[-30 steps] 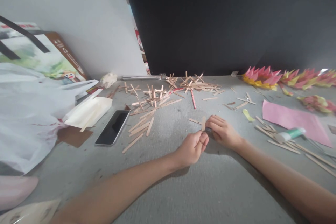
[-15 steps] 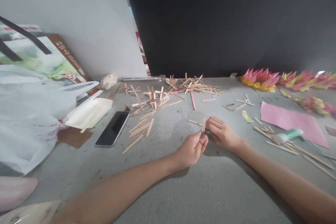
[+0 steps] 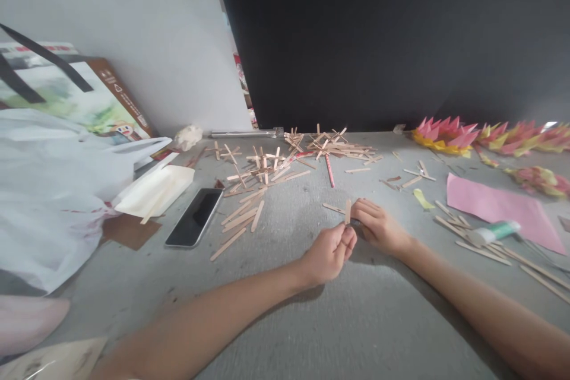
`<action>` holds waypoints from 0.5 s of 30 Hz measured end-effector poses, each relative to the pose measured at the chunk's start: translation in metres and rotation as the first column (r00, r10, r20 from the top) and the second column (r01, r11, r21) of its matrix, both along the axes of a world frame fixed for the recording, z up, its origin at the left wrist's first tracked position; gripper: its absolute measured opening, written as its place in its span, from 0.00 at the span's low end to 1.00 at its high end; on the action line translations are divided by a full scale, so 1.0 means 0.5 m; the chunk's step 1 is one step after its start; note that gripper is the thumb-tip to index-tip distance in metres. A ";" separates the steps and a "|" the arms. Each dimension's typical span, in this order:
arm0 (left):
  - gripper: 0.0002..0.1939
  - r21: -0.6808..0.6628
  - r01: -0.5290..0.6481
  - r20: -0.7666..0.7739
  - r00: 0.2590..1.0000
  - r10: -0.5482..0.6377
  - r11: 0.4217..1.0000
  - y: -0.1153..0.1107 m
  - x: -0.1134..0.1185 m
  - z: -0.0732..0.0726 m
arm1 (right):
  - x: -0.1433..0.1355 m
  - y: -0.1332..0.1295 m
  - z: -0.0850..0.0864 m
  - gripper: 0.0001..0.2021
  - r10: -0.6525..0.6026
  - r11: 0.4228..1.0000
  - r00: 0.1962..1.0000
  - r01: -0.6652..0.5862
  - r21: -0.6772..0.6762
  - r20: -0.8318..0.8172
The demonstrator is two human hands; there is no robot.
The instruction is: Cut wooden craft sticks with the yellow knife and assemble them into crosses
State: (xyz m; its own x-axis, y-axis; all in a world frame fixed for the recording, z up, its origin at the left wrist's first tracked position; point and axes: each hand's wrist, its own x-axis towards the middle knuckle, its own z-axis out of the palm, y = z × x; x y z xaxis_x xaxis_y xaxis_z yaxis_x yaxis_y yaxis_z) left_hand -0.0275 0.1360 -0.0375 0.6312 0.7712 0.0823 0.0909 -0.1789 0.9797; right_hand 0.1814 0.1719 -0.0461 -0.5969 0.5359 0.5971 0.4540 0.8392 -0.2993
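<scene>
Near the middle of the grey table, my left hand is closed on a short wooden stick that stands upright from its fingertips. My right hand touches the same spot from the right, its fingers curled over something dark and small that I cannot make out. Another wooden stick lies just behind the fingers, its right end near my right hand. Loose sticks lie to the left, and crossed sticks glued or stacked together stand farther back.
A phone, a cream paper tray and a white plastic bag are on the left. On the right are pink paper, a glue tube, more sticks and pink-yellow paper flowers. A black panel rises behind.
The whole view has shifted slightly, so things appear a little farther right. Both hands stay together around the upright stick, with barely any change in their grip.
</scene>
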 end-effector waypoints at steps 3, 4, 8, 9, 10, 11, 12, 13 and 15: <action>0.23 -0.001 -0.003 -0.013 1.000 0.003 1.000 0.002 0.002 -0.004 | 0.000 0.001 -0.002 0.12 -0.015 1.000 1.000 0.015 0.006 0.016; 0.23 0.001 -0.005 -0.028 1.000 0.005 1.000 0.003 0.003 -0.006 | 0.000 0.001 -0.002 0.12 -0.016 1.000 0.999 0.016 0.009 0.030; 0.23 0.016 0.000 -0.070 0.998 0.001 1.000 0.004 0.004 -0.013 | -0.001 0.002 -0.004 0.13 0.002 1.000 0.998 -0.004 0.029 0.067; 0.23 0.019 0.000 -0.075 0.997 0.001 1.000 0.004 0.004 -0.014 | -0.001 0.001 -0.003 0.13 0.005 0.999 0.998 -0.007 0.031 0.067; 0.23 0.024 -0.001 -0.076 0.997 0.002 1.000 0.004 0.004 -0.014 | -0.002 0.001 -0.002 0.13 0.004 1.000 0.998 -0.006 0.030 0.064; 0.22 0.028 -0.001 -0.071 0.997 0.003 1.000 0.004 0.004 -0.013 | -0.002 0.000 -0.001 0.13 0.002 1.000 0.998 -0.003 0.031 0.056; 0.22 0.032 -0.003 -0.063 0.998 0.005 0.999 0.004 0.004 -0.012 | -0.003 0.000 0.000 0.13 -0.002 1.000 0.999 0.001 0.031 0.044; 0.22 0.032 -0.007 -0.052 0.999 0.008 0.999 0.004 0.005 -0.010 | -0.003 -0.001 0.002 0.13 -0.008 1.000 0.999 0.007 0.028 0.031; 0.23 0.018 -0.021 -0.030 0.999 0.021 1.000 0.002 0.005 -0.005 | -0.002 -0.001 0.003 0.13 -0.019 1.000 1.000 0.019 0.019 0.004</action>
